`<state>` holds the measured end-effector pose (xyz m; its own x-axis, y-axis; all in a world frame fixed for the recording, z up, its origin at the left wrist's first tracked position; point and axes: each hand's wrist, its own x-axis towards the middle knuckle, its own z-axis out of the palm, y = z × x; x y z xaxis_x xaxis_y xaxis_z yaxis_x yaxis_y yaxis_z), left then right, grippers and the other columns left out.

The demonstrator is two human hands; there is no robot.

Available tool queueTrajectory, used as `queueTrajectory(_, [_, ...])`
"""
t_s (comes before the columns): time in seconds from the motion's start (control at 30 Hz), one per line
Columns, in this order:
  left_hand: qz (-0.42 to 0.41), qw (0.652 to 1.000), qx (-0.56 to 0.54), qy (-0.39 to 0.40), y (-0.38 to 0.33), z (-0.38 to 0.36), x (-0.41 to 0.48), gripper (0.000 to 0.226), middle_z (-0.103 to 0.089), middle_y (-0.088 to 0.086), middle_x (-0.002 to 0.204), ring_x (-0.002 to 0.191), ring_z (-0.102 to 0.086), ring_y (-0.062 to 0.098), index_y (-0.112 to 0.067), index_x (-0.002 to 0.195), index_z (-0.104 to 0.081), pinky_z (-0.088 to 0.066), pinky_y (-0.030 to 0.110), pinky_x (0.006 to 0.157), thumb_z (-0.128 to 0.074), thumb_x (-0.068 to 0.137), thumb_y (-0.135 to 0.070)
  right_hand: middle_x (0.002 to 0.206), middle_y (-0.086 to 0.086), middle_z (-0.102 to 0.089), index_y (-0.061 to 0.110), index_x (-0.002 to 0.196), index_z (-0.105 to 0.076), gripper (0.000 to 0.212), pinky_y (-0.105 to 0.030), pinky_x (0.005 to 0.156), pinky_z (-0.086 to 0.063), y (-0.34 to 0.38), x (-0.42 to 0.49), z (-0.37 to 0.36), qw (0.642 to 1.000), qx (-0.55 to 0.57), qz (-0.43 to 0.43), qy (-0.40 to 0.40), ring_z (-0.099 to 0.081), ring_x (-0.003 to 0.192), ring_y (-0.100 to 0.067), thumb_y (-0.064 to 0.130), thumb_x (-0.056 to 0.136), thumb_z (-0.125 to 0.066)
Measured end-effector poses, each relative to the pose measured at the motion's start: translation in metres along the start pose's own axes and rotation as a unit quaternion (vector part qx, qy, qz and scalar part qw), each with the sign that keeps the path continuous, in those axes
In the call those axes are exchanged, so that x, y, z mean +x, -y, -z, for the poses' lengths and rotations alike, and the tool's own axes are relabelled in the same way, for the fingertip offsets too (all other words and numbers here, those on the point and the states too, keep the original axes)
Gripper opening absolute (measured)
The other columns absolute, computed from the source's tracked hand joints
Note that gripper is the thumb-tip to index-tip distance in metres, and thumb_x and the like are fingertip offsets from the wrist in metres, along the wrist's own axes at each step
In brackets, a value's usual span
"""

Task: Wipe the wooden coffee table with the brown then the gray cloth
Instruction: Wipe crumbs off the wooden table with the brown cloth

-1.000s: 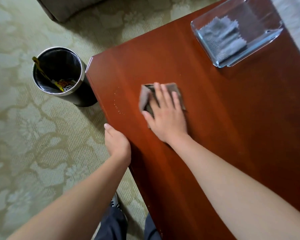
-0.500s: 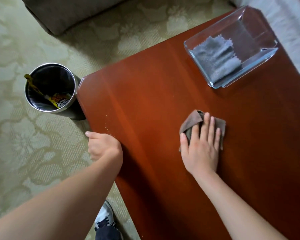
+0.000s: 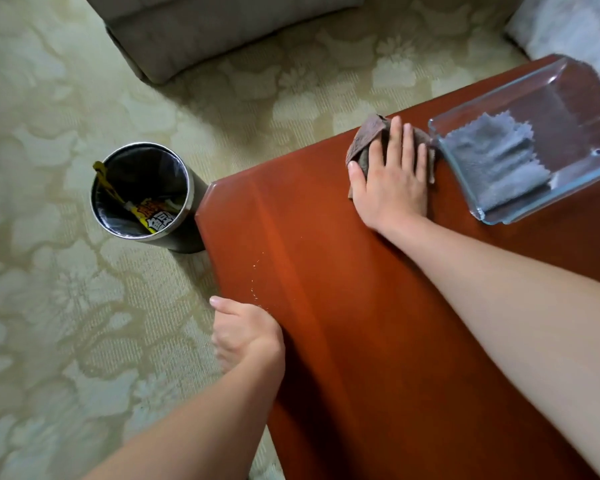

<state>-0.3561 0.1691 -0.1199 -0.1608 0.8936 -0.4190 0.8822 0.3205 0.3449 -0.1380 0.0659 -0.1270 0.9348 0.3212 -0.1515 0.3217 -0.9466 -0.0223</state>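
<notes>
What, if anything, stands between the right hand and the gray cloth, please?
Only the glass wall of the tray holding the gray cloth; its corner lies beside the right hand, which presses the brown cloth on the table.

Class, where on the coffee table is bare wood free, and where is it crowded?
Free: the coffee table between the left hand at its edge and the right forearm. Crowded: the far end, where the right hand presses the brown cloth beside the glass tray holding the gray cloth.
</notes>
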Motion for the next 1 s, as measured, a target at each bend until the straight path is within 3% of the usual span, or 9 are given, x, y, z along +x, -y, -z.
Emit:
queueTrajectory(0.1, [-0.002,1.000,0.004,0.006,0.003,0.000,0.002,0.070,-0.069,0.028,0.112,0.106,-0.061,0.049,-0.002,0.113,-0.071,-0.042,0.050,0.094,-0.015,0.109,-0.044,0.175,-0.015,0.000,0.013,0.165,-0.025,0.070,-0.053,0.131,0.000,0.031,0.004,0.006,0.999,-0.002,0.050,0.015,0.004,0.162,-0.031,0.053,0.108,-0.021])
queueTrajectory(0.27, [-0.010,1.000,0.003,0.016,0.007,-0.001,0.006,0.072,-0.069,0.028,0.115,0.109,-0.062,0.048,-0.002,0.117,-0.071,-0.043,0.050,0.095,-0.014,0.109,-0.045,0.177,-0.005,-0.002,0.019,0.166,-0.023,0.067,-0.051,0.130,0.005,0.133,-0.032,-0.001,0.978,0.004,0.204,0.034,0.004,0.163,-0.025,0.053,0.109,-0.019])
queueTrajectory(0.4, [-0.005,0.999,-0.007,0.041,0.007,0.001,0.007,0.070,-0.067,0.029,0.121,0.114,-0.060,0.050,0.001,0.118,-0.069,-0.042,0.051,0.099,-0.016,0.109,-0.043,0.176,0.007,-0.005,0.030,0.167,-0.017,0.059,-0.049,0.130,0.010,0.181,-0.056,-0.005,0.920,-0.009,0.385,0.079,0.006,0.162,-0.019,0.050,0.111,-0.020])
queueTrajectory(0.47, [-0.010,0.998,-0.017,0.054,0.009,0.003,0.007,0.068,-0.066,0.029,0.123,0.115,-0.059,0.050,-0.001,0.121,-0.068,-0.041,0.051,0.100,-0.016,0.109,-0.043,0.176,0.011,-0.008,0.034,0.166,-0.018,0.056,-0.047,0.130,0.008,0.176,-0.058,-0.004,0.899,-0.031,0.430,0.079,0.004,0.162,-0.016,0.049,0.112,-0.020])
queueTrajectory(0.53, [-0.017,0.997,-0.030,0.074,0.012,0.006,0.008,0.065,-0.065,0.027,0.126,0.117,-0.058,0.049,-0.006,0.127,-0.067,-0.041,0.050,0.101,-0.017,0.110,-0.043,0.176,0.009,-0.004,0.030,0.167,-0.015,0.058,-0.045,0.131,0.004,0.158,-0.053,-0.001,0.915,-0.034,0.394,0.075,0.003,0.162,-0.016,0.046,0.112,-0.021])
queueTrajectory(0.67, [-0.045,0.990,-0.048,0.123,0.021,0.013,0.010,0.061,-0.067,0.020,0.127,0.120,-0.057,0.044,-0.013,0.131,-0.064,-0.039,0.047,0.102,-0.016,0.110,-0.044,0.175,-0.007,-0.014,0.009,0.159,-0.036,0.059,-0.049,0.130,0.000,0.092,-0.040,0.011,0.973,-0.016,0.218,0.068,0.001,0.163,-0.024,0.040,0.112,-0.018])
queueTrajectory(0.8, [-0.154,0.967,-0.054,0.194,0.059,0.022,0.010,0.057,-0.066,0.009,0.134,0.123,-0.059,0.035,-0.025,0.147,-0.051,-0.041,0.042,0.103,-0.014,0.108,-0.047,0.171,-0.012,-0.026,0.007,0.158,-0.039,0.071,-0.050,0.131,-0.003,0.027,-0.064,0.004,0.992,-0.013,0.114,0.052,-0.003,0.163,-0.027,0.044,0.106,-0.008])
queueTrajectory(0.9, [-0.177,0.959,-0.046,0.219,0.104,0.027,-0.005,0.062,-0.059,-0.002,0.147,0.133,-0.056,0.027,-0.030,0.155,-0.042,-0.040,0.040,0.110,-0.012,0.105,-0.053,0.166,-0.016,-0.037,0.003,0.153,-0.046,0.072,-0.053,0.131,-0.009,0.012,-0.115,-0.009,0.995,-0.021,0.077,0.056,-0.010,0.162,-0.030,0.044,0.106,-0.009])
queueTrajectory(1.0, [-0.107,0.967,-0.078,0.218,0.126,0.032,-0.031,0.066,-0.059,0.002,0.148,0.135,-0.054,0.029,-0.029,0.152,-0.048,-0.038,0.040,0.111,-0.011,0.103,-0.054,0.156,-0.019,-0.051,0.000,0.138,-0.060,0.065,-0.057,0.129,-0.018,0.010,-0.186,-0.019,0.993,-0.048,0.099,0.050,-0.019,0.160,-0.034,0.040,0.107,-0.018])
